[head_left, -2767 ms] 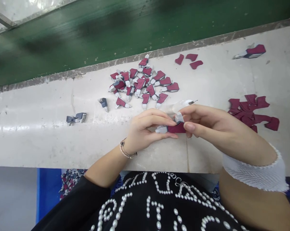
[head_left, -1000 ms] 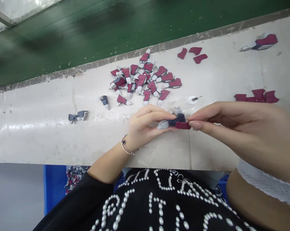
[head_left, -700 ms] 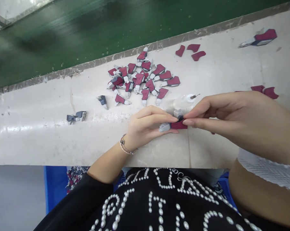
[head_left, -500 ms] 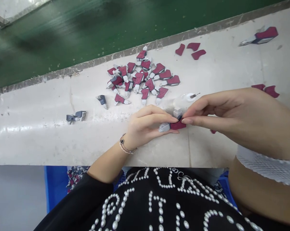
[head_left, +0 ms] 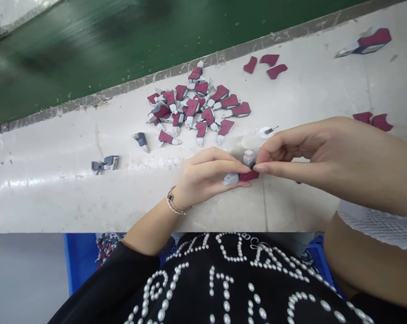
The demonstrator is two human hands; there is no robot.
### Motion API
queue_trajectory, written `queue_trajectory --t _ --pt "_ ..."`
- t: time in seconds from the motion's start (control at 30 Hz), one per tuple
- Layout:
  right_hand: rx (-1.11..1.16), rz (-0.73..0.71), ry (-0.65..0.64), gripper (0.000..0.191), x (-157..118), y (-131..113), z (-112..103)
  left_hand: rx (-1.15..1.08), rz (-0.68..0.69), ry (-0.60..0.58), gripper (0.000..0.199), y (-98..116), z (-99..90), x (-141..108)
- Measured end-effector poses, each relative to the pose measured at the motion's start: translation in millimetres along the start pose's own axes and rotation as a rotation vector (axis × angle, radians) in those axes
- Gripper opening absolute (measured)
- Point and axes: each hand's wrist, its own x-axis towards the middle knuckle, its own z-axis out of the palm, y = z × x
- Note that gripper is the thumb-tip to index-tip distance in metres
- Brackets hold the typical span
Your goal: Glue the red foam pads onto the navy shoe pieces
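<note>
My left hand point(head_left: 206, 175) is closed on a small red, dark blue and light grey plastic piece point(head_left: 248, 175), with thumb and fingers around its left side. The thumb and forefinger of my right hand point(head_left: 301, 153) pinch the right end of that same piece. Just behind the fingers lies a white bottle with a thin metal tip point(head_left: 257, 136), partly hidden. Several finished-looking red and grey pieces point(head_left: 193, 108) form a pile on the white table behind my left hand.
Loose red plates point(head_left: 277, 71) lie at the back, and two more point(head_left: 382, 122) beyond my right wrist. A larger piece point(head_left: 374, 41) rests at the back right. Blue-grey pieces point(head_left: 105, 164) lie at left. A green surface point(head_left: 122, 40) runs behind the table; a blue bin point(head_left: 75, 261) stands below its edge.
Both hands stay around the small piece, with only slight finger movement. The view has shifted a little, so the table items appear slightly displaced.
</note>
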Motion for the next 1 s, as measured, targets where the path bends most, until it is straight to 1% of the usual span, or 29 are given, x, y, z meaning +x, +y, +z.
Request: queue_trajectory --t 0.07,0.17,0.3,0.4,0.57,0.7,0.8,0.9,1.0 --pt "0.015 0.036 0.009 0.037 -2 1 0 -0.014 -0.001 0.007 0.025 0 -0.6 1" --pt "0.113 0.060 0.016 0.031 -6 2 1 -0.063 0.006 0.039 0.030 -1 -2.5 3" --pt "0.246 0.037 -0.074 0.033 -7 1 10 -0.155 -0.027 0.088 0.038 -4 -5.0 3" --pt "0.299 0.034 -0.127 0.038 -5 0 19 -0.184 -0.069 0.102 0.041 -4 -5.6 1" --pt "0.316 0.055 -0.130 0.037 -4 -2 25 -0.190 -0.070 0.109 0.040 -4 -5.4 0" --pt "0.317 0.047 -0.125 0.036 -2 -5 22 -0.124 -0.019 0.123 0.038 -5 -5.3 2" --pt "0.335 0.030 -0.150 0.036 -1 -6 21 -0.068 0.029 0.136 0.034 -4 -5.0 5" --pt "0.362 0.019 -0.152 0.029 -1 -5 21 -0.038 0.050 0.147 0.028 -2 -4.6 6" --pt "0.371 0.007 -0.118 0.024 -3 -3 22 -0.037 0.052 0.141 0.024 0 -5.0 7"
